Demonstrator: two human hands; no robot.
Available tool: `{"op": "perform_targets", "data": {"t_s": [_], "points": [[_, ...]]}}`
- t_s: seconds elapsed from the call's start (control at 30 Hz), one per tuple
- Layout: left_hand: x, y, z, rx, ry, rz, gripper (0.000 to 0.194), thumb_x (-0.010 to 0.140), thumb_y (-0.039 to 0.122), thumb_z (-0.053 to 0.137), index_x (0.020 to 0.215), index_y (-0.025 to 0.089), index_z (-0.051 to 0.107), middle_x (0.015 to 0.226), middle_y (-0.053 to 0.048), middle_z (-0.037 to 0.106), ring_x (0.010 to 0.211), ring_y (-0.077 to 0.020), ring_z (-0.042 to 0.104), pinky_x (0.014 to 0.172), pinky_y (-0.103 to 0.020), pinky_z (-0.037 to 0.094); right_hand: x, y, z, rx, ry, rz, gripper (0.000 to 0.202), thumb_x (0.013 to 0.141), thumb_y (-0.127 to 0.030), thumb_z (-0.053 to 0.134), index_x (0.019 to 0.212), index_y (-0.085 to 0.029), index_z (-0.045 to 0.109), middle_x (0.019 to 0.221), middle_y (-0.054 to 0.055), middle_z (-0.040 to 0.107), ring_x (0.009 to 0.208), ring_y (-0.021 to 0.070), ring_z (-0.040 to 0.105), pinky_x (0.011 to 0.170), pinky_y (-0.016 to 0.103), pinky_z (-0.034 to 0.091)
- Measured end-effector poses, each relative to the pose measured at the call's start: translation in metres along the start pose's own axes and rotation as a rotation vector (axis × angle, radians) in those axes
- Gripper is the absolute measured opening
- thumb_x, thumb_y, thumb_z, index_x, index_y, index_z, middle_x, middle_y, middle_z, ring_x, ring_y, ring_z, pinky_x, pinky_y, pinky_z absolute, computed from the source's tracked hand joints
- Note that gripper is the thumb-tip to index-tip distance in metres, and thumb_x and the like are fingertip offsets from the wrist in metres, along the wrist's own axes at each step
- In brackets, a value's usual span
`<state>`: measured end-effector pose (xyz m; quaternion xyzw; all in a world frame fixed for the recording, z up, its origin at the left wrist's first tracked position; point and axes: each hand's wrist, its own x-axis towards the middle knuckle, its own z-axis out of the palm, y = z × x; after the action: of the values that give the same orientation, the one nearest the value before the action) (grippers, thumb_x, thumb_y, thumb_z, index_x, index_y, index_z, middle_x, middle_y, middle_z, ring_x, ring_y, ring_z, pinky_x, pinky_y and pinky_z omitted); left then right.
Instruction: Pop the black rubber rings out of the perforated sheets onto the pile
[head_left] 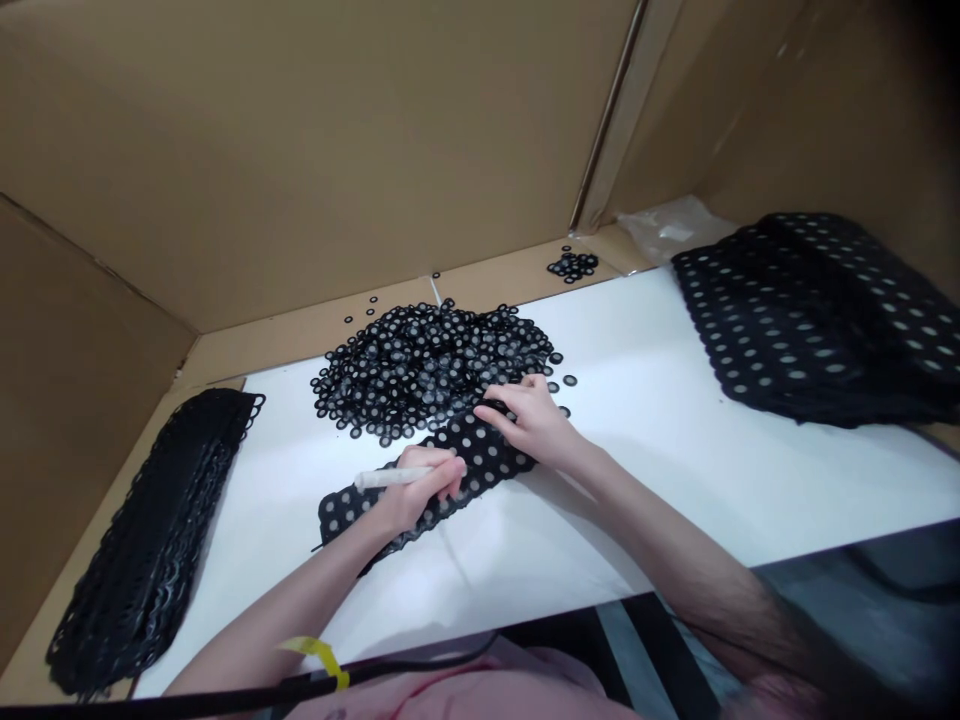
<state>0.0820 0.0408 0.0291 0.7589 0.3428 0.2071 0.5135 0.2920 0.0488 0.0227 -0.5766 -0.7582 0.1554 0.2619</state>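
A: What lies at the far left?

B: A stack of black perforated sheets [150, 540] on the counter [675, 440], its left edge against the cardboard wall [225, 150].

A: And moving in from there?

B: The left hand [416, 490] is closed around a white stick-like tool [390, 477], which points left. The hand rests on a black strip with round holes [457, 455] that lies flat on the white counter, running diagonally from lower left to upper right.

A: Where is the other hand?

B: The right hand [529, 415] presses on the strip's upper right end, fingers bent down on it, palm downward. It grips nothing that I can see; it only holds the strip flat.

A: What is behind the hands?

B: A heap of small black rings [427, 365], just beyond the strip, touching its far edge. A few loose rings lie scattered beside it, and a small cluster of rings [572, 264] sits farther back on the cardboard.

A: And at the right?

B: A big pile of black holed sheets [817, 310], well apart from the hands, with a clear plastic bag [667, 230] behind it.
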Motion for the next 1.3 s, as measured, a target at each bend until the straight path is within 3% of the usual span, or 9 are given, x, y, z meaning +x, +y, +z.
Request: {"op": "perform_targets", "data": {"t_s": [0.1, 0.27, 0.4, 0.53, 0.67, 0.77, 0.9, 1.0, 1.3], "points": [[0.002, -0.002, 0.008, -0.024, 0.077, -0.087, 0.044, 0.088, 0.037, 0.039, 0.052, 0.014, 0.050, 0.047, 0.002, 0.045, 0.048, -0.0091, 0.041, 0.052, -0.023, 0.033, 0.000, -0.002, -0.002, 0.006, -0.009, -0.018, 0.029, 0.090, -0.041, 0.039, 0.076, -0.019, 0.053, 0.060, -0.001, 0.059, 0.057, 0.0126, 0.045, 0.076, 0.033, 0.026], [0.001, -0.003, 0.012, 0.051, 0.091, -0.044, 0.045, 0.089, 0.036, 0.038, 0.052, 0.014, 0.050, 0.049, 0.002, 0.047, 0.050, -0.0087, 0.043, 0.056, -0.022, 0.034, -0.002, -0.003, -0.003, -0.011, 0.039, -0.030, 0.027, 0.090, -0.041, 0.041, 0.077, -0.021, 0.054, 0.050, -0.003, 0.052, 0.056, 0.0139, 0.044, 0.075, 0.032, 0.029], [0.000, 0.000, 0.010, 0.104, 0.082, -0.026, 0.045, 0.091, 0.036, 0.035, 0.055, 0.015, 0.051, 0.054, 0.001, 0.049, 0.053, -0.0096, 0.045, 0.058, -0.022, 0.036, -0.002, -0.003, -0.005, 0.012, 0.057, -0.018, 0.028, 0.089, -0.042, 0.041, 0.076, -0.021, 0.055, 0.049, -0.003, 0.048, 0.056, 0.0137, 0.044, 0.073, 0.030, 0.031], [0.002, 0.001, 0.009, 0.150, 0.041, 0.035, 0.044, 0.092, 0.034, 0.033, 0.056, 0.015, 0.051, 0.058, 0.000, 0.051, 0.058, -0.0109, 0.047, 0.060, -0.023, 0.037, -0.003, -0.009, -0.007, 0.087, 0.048, -0.018, 0.028, 0.089, -0.040, 0.042, 0.074, -0.020, 0.055, 0.058, -0.002, 0.055, 0.058, 0.0131, 0.045, 0.072, 0.029, 0.032], [0.006, -0.005, 0.015, 0.266, -0.055, 0.118, 0.039, 0.090, 0.033, 0.036, 0.064, 0.015, 0.058, 0.070, -0.003, 0.055, 0.066, -0.0131, 0.051, 0.064, -0.024, 0.039, -0.006, -0.024, -0.009, 0.148, 0.053, -0.099, 0.025, 0.089, -0.037, 0.043, 0.075, -0.021, 0.056, 0.064, -0.001, 0.060, 0.064, 0.0143, 0.046, 0.074, 0.030, 0.032], [0.007, -0.007, 0.017, 0.332, -0.043, 0.132, 0.036, 0.088, 0.035, 0.040, 0.066, 0.015, 0.061, 0.073, -0.005, 0.055, 0.068, -0.0146, 0.052, 0.063, -0.026, 0.040, -0.006, -0.029, -0.009, 0.152, 0.073, -0.125, 0.026, 0.088, -0.036, 0.044, 0.072, -0.021, 0.057, 0.064, 0.000, 0.061, 0.066, 0.0148, 0.046, 0.076, 0.031, 0.033], [0.000, -0.003, 0.009, 0.112, 0.012, 0.190, 0.042, 0.090, 0.033, 0.035, 0.057, 0.015, 0.053, 0.061, -0.003, 0.051, 0.060, -0.0128, 0.049, 0.059, -0.026, 0.038, -0.003, -0.015, -0.009, 0.110, 0.145, 0.016, 0.023, 0.085, -0.037, 0.050, 0.074, -0.021, 0.060, 0.067, 0.001, 0.063, 0.066, 0.0157, 0.047, 0.073, 0.030, 0.033], [-0.006, -0.002, 0.003, -0.038, 0.015, 0.203, 0.047, 0.089, 0.036, 0.036, 0.049, 0.016, 0.047, 0.052, -0.002, 0.048, 0.053, -0.0120, 0.046, 0.053, -0.026, 0.035, 0.001, -0.004, -0.009, 0.095, 0.124, 0.045, 0.025, 0.085, -0.038, 0.050, 0.071, -0.020, 0.059, 0.063, 0.000, 0.062, 0.060, 0.0140, 0.046, 0.071, 0.030, 0.034], [-0.003, 0.005, 0.007, 0.075, -0.094, 0.144, 0.043, 0.090, 0.033, 0.035, 0.055, 0.015, 0.052, 0.059, -0.002, 0.054, 0.058, -0.0115, 0.049, 0.061, -0.024, 0.038, 0.001, -0.006, -0.010, 0.120, 0.097, 0.034, 0.026, 0.085, -0.039, 0.049, 0.072, -0.020, 0.059, 0.066, 0.000, 0.064, 0.059, 0.0135, 0.048, 0.071, 0.030, 0.035]]}}
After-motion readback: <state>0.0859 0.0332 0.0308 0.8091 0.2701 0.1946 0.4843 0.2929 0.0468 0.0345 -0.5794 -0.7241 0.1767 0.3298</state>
